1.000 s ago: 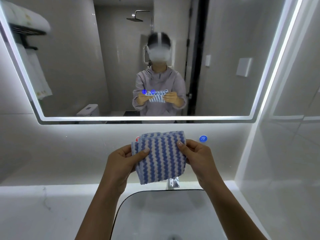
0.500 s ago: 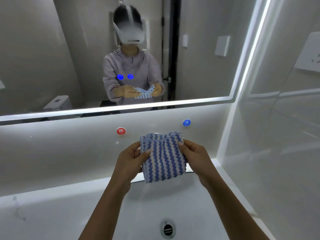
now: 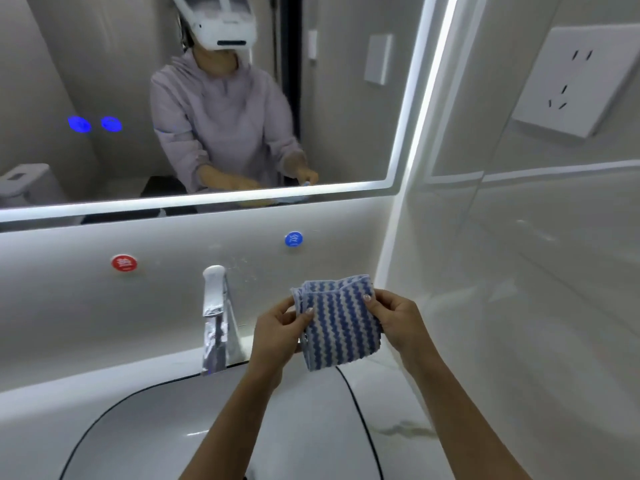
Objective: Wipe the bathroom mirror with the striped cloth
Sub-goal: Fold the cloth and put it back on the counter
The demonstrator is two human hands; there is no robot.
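A: Forearms bare to the frame edge; left hand (image 3: 277,327) and right hand (image 3: 398,320) ungloved, nails short and pale.

B: Reflection in mirror (image 3: 346,116): grey-lilac hooded top, sleeves pushed up, white headset (image 3: 225,26).

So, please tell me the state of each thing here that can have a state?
striped cloth: folded, held up over the counter, not on the glass.
left hand: pinching the cloth's left edge.
right hand: pinching its right edge.
mirror: edge light on, not yet touched.
faucet: no water running.
wall socket: nothing plugged in.
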